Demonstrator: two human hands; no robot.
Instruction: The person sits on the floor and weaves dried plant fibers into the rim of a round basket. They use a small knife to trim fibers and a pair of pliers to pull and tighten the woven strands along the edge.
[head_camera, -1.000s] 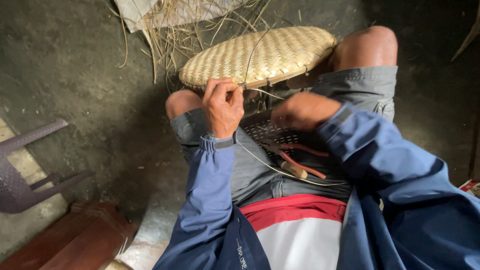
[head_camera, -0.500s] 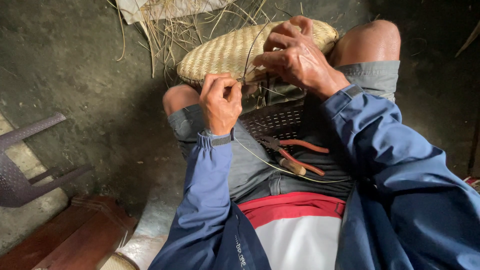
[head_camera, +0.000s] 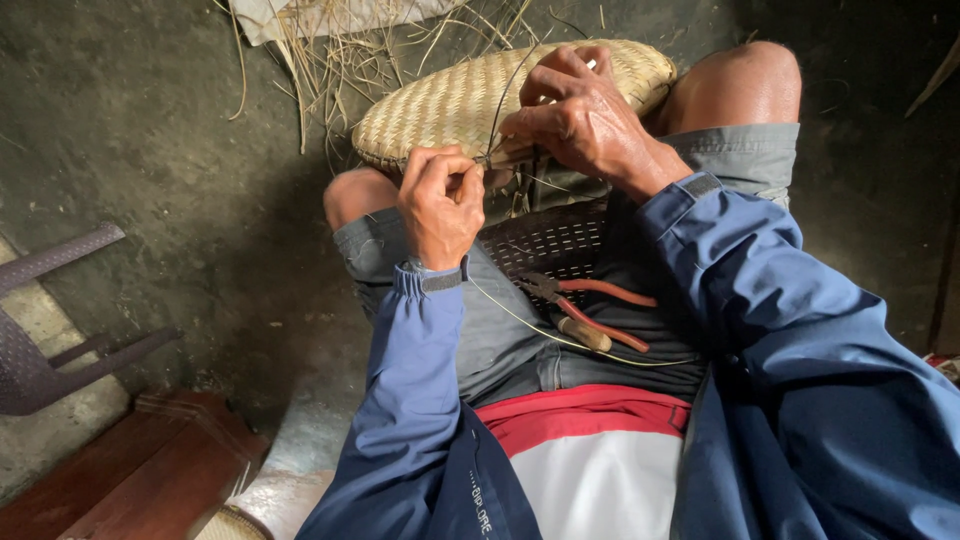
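Observation:
A pale woven bamboo basket (head_camera: 455, 100) rests upside down across my knees. My left hand (head_camera: 440, 205) pinches its near rim, fingers closed on the rim and a thin strip. My right hand (head_camera: 580, 115) lies on top of the basket, fingers closed on a thin dark strip (head_camera: 500, 95) that arcs up from the rim. A long pale strip (head_camera: 560, 340) trails across my lap. Red-handled pliers (head_camera: 590, 305) lie on my lap beside a small wooden-handled tool (head_camera: 583, 333).
Loose straw and strips (head_camera: 340, 50) are scattered on the dark floor beyond the basket. A dark plastic chair (head_camera: 40, 330) stands at the left. A reddish wooden piece (head_camera: 130, 470) lies at the lower left.
My right hand rose from my lap up onto the basket's top, pulling the thin strip with it. The left hand kept its hold at the rim.

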